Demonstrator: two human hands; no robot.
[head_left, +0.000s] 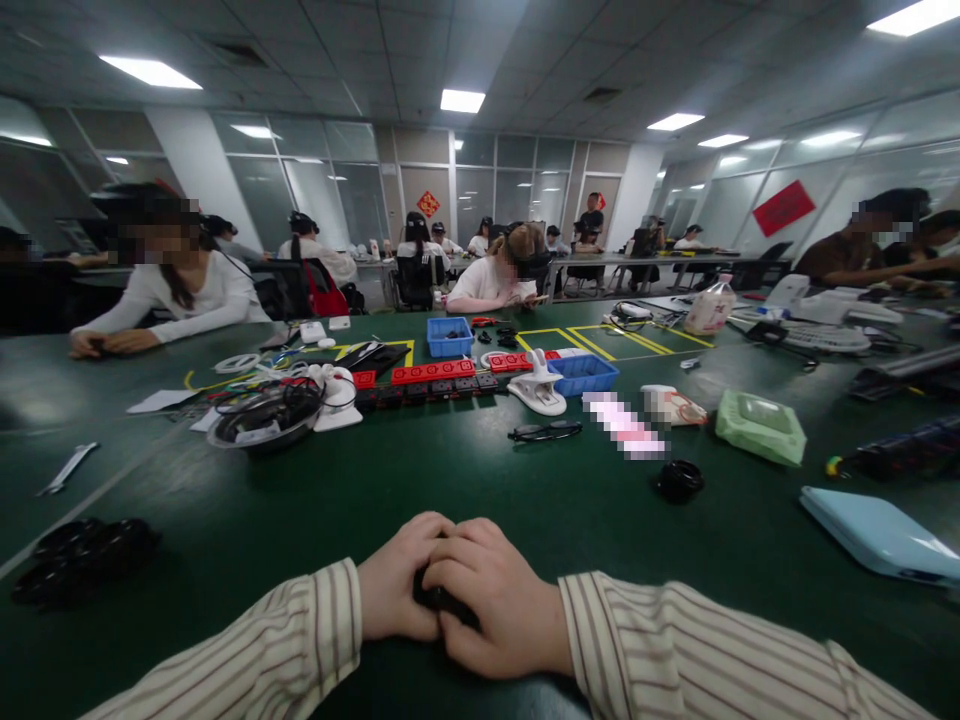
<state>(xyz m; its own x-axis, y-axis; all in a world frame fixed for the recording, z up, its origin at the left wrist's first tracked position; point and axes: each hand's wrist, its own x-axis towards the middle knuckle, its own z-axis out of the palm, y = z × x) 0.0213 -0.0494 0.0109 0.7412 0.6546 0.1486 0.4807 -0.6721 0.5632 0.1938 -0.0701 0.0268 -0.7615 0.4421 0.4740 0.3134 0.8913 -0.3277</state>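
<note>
Close to me over the green table, my left hand (pixel 394 585) and my right hand (pixel 506 600) meet around a small black object (pixel 454 604). Both hands are closed on it, with the right fingers lapping over the left ones. Only a dark sliver shows between the fingers, so its kind is hidden. A black rounded item (pixel 679 481) sits beyond my right hand. Several glossy black rounded pieces (pixel 86 555) lie bunched together to the left of my left forearm.
Ahead lie black glasses (pixel 545 431), a white clamp (pixel 538 385), red-and-black power strips (pixel 435 378), blue bins (pixel 450 338) and a metal bowl (pixel 262 420) of cables. To the right are green wipes (pixel 760 427) and a light-blue case (pixel 877 530). People sit around the table.
</note>
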